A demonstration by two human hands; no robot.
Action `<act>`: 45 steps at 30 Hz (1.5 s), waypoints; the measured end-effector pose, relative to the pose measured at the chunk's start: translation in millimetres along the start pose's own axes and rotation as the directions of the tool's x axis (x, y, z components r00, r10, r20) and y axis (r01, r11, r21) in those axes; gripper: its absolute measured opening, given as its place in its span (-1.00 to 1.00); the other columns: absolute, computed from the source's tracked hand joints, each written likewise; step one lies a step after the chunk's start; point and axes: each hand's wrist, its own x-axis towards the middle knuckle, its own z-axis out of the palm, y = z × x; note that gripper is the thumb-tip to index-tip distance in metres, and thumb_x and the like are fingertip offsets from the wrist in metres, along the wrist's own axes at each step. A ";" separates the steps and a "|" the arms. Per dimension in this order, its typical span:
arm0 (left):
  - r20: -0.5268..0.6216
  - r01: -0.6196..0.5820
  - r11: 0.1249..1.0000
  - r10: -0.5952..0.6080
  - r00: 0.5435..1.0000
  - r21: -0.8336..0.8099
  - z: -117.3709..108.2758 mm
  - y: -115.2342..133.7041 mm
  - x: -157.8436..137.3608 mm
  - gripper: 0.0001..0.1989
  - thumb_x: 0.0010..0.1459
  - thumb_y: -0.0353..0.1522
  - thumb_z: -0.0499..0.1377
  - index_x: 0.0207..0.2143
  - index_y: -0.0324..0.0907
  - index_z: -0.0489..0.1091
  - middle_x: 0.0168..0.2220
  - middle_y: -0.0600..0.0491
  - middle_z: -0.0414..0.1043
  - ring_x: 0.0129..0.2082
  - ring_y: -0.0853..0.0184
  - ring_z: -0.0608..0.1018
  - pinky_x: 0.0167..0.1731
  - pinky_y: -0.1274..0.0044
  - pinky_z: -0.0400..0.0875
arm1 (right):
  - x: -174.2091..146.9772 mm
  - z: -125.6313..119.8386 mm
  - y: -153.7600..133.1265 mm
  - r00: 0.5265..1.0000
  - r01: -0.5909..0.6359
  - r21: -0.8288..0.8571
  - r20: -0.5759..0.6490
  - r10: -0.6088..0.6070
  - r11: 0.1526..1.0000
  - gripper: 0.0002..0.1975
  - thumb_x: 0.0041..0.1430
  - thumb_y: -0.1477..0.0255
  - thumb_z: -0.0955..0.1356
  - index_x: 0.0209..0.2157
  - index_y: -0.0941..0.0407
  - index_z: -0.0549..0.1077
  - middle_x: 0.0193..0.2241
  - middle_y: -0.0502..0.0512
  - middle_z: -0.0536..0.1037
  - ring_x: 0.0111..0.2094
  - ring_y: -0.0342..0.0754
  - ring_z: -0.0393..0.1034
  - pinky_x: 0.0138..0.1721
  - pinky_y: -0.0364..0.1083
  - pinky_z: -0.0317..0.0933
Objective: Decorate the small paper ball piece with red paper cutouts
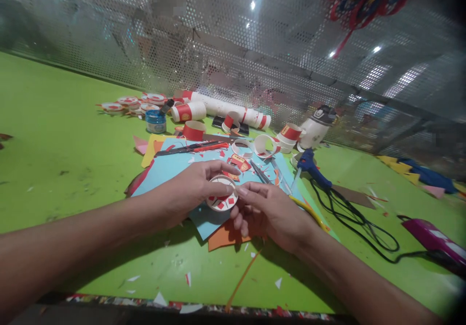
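Note:
My left hand (204, 186) grips a small round paper cup bottom (227, 203), white inside with red patches and dark lines, its thumb pressed down inside the rim. At the right edge of that piece, my right hand (262, 208) pinches the rim between thumb and forefinger, the other fingers curled below. Both hands are above light blue paper (156, 170) and an orange sheet (222, 237). Just beyond them lie red-and-gold paper cutouts (238, 162), a cut white paper ring (242, 148) and grey scissors blades (260, 172) with a yellow handle (309, 212).
A blue glue gun (313, 167) with a black cable leads to a purple power strip (433, 240) at right. Behind stand cut paper cups (289, 136), a long cup tube (233, 107), a blue jar (156, 121) and a white bottle (316, 128). A perforated metal screen (174, 39) borders the table.

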 end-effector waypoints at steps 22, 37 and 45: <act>0.028 -0.055 0.998 0.054 0.998 0.013 -1.2 -2.7 1.3 -0.72 0.02 -0.42 0.27 -0.16 -0.20 0.41 -0.54 0.12 0.40 -0.56 0.46 0.39 -0.55 0.63 0.20 | -1.1 4.9 1.4 0.998 0.042 0.016 0.044 -0.043 0.999 -0.65 0.22 0.19 0.33 -0.44 0.22 0.41 -0.56 0.08 0.50 -0.59 -0.15 0.42 -0.54 -0.16 0.38; 0.046 0.021 0.985 -0.014 0.999 -0.173 -0.5 -0.9 0.2 -0.74 0.01 -0.50 0.24 -0.18 -0.21 0.41 -0.53 0.11 0.42 -0.57 0.49 0.40 -0.55 0.67 0.25 | -1.5 7.4 3.6 1.000 0.015 -0.026 0.014 -0.014 1.000 -0.67 0.22 0.21 0.34 -0.43 0.21 0.41 -0.57 0.10 0.54 -0.63 -0.18 0.43 -0.59 -0.20 0.36; -0.001 0.039 0.971 -0.040 0.999 -0.237 1.1 4.6 -0.7 -0.73 0.02 -0.50 0.22 -0.17 -0.21 0.41 -0.48 0.09 0.45 -0.53 0.44 0.45 -0.49 0.61 0.34 | -1.0 5.1 1.1 1.000 0.021 -0.022 -0.022 -0.022 1.000 -0.63 0.16 0.19 0.38 -0.49 0.23 0.45 -0.63 0.09 0.54 -0.68 -0.18 0.41 -0.62 -0.21 0.34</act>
